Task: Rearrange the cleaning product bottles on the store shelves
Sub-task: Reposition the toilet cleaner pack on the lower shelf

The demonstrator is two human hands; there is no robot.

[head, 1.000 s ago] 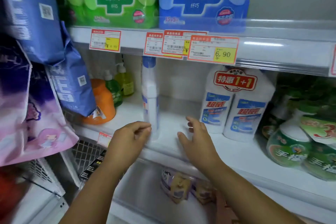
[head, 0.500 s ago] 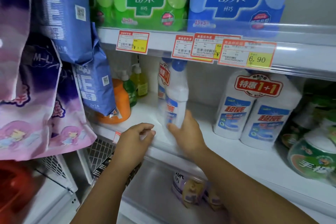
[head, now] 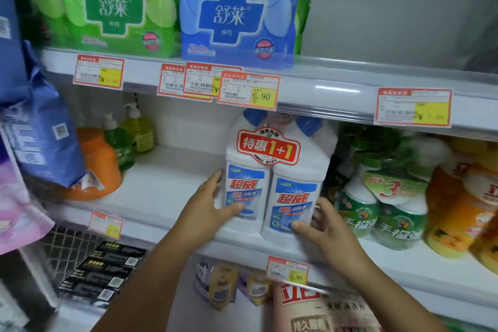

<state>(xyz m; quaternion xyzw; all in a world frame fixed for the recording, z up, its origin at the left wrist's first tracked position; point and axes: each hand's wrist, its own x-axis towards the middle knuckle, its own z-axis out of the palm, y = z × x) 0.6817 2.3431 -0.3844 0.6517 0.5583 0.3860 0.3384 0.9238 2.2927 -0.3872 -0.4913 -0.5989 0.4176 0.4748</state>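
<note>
A twin pack of white cleaner bottles (head: 272,178) with blue caps and a red "1+1" sticker stands at the front of the middle shelf (head: 167,191). My left hand (head: 208,210) grips the pack's left side, thumb across the left bottle's label. My right hand (head: 327,226) holds its lower right corner, fingers on the right bottle. An orange bottle (head: 101,167) and two green pump bottles (head: 121,143) stand at the shelf's left. Green-and-white pump bottles (head: 377,210) stand just right of the pack.
Orange bottles (head: 458,205) fill the far right. Green and blue soft packs (head: 237,16) sit on the shelf above, with price tags (head: 248,90) along its edge. Blue and pink bags (head: 40,129) hang at the left. Boxes and packets lie on the shelf below.
My right hand has left the single slim white bottle, which is out of view now. Both hands have moved right and closed on the twin pack, which stands nearer the shelf's front edge.
</note>
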